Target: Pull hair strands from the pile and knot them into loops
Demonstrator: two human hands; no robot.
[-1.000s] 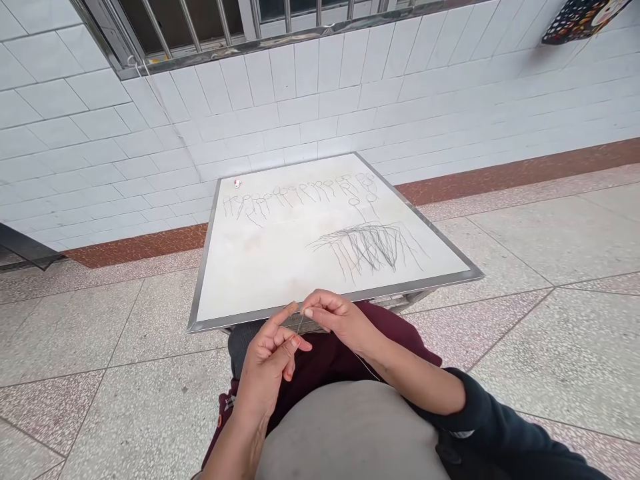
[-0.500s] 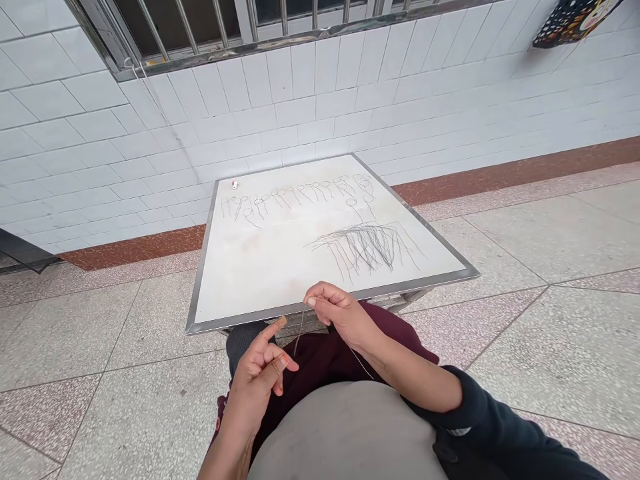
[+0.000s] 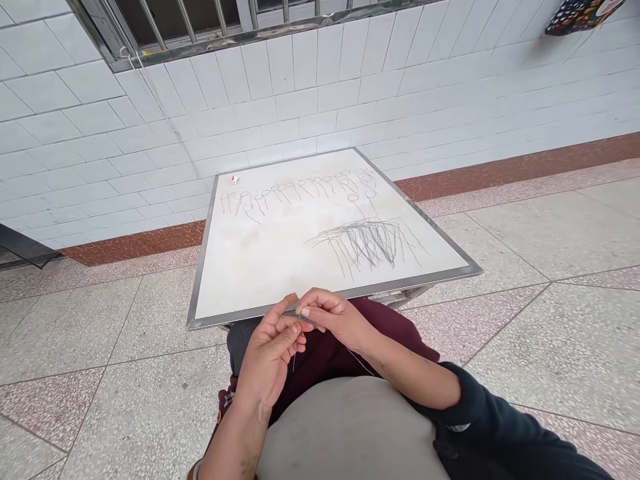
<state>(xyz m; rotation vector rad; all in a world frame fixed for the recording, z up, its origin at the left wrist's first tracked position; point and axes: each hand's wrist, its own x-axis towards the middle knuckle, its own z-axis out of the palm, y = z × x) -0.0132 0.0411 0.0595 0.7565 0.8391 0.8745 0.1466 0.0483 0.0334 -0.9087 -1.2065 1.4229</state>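
Over my lap, just off the near table edge, both hands meet at a thin wire (image 3: 294, 362). My right hand (image 3: 345, 323) pinches it between thumb and forefinger. My left hand (image 3: 270, 350) closes thumb and fingers on it right beside the right fingertips, and a short end hangs below. A longer length trails under the right wrist. The fingers hide the part of the wire between them. On the white table (image 3: 250, 273) a tangled pile of thin dark wires (image 3: 373, 243) lies near the right front. Several wires with looped ends (image 3: 300, 187) lie in a row farther back.
A small red and white object (image 3: 235, 179) sits at the table's back left corner. Behind stands a white tiled wall (image 3: 280, 107) with a barred window (image 3: 220, 20). A dark patterned cloth thing (image 3: 575, 17) hangs at upper right. Speckled floor (image 3: 165, 387) surrounds the table.
My left hand has moved up and right to my right hand, and its spread fingers have closed on the wire. The right hand has moved slightly left and still pinches the wire.
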